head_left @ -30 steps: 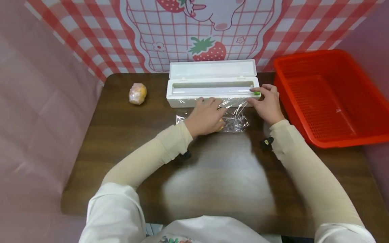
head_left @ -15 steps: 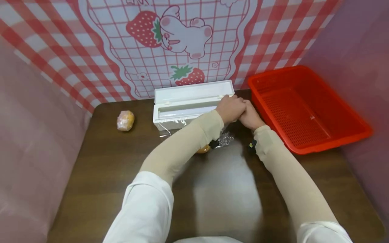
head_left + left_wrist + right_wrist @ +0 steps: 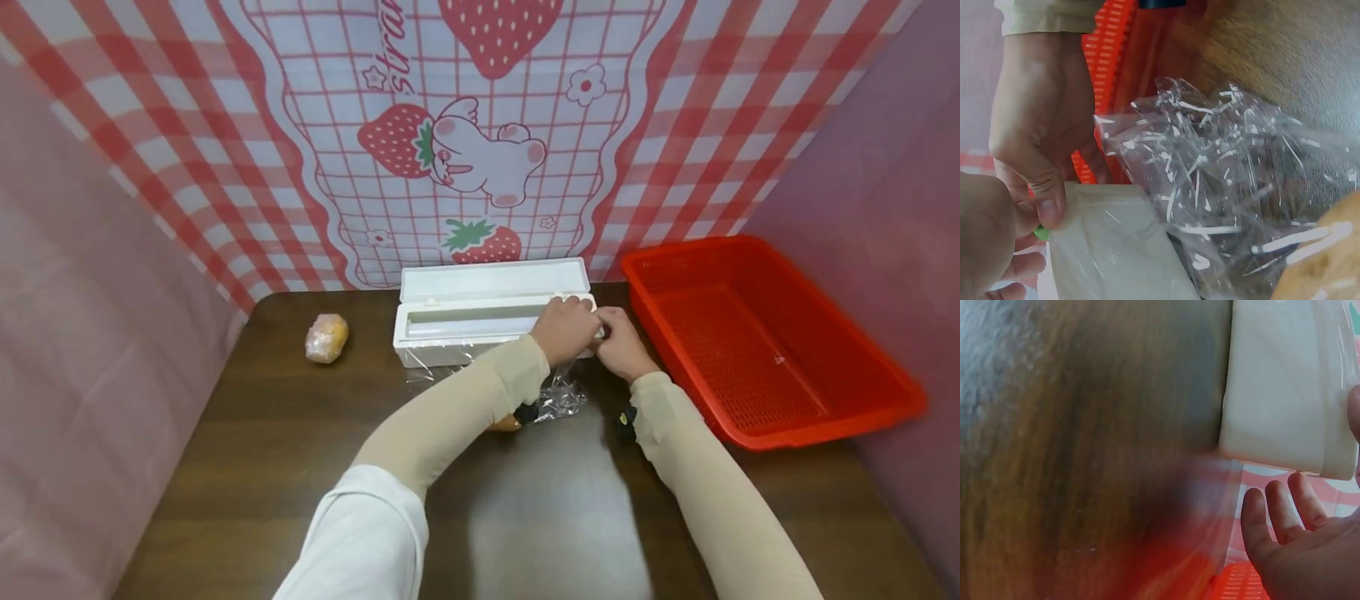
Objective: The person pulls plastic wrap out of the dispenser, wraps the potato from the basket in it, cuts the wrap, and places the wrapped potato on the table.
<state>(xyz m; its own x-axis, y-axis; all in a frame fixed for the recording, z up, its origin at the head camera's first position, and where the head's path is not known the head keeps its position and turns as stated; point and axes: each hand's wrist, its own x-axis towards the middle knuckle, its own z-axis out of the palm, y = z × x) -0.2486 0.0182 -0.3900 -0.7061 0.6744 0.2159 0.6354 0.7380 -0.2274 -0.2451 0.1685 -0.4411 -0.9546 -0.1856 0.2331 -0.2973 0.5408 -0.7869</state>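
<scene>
A white cling film dispenser (image 3: 438,354) stands against the backdrop, lid up, its roll (image 3: 480,325) showing inside. Both hands meet at its right end. My left hand (image 3: 564,329) curls over the corner, fingers at the green slide cutter (image 3: 1042,232), which is mostly covered. My right hand (image 3: 624,346) grips the same corner with its thumb, its other fingers loosely bent past the end in the right wrist view. Clear film (image 3: 1210,169) hangs from the dispenser's front onto the table. Beneath it lies a rounded yellow-orange item (image 3: 1329,256), partly hidden by my left forearm in the head view.
A film-wrapped yellow item (image 3: 327,338) sits at the table's back left. The red plastic basket (image 3: 738,437) stands on the right, close beside my right hand. A pink-and-white checked backdrop (image 3: 300,167) rises right behind the dispenser.
My left hand has moved from pressing the film at the dispenser's front to its right end, beside my right hand. The head view has tilted upward.
</scene>
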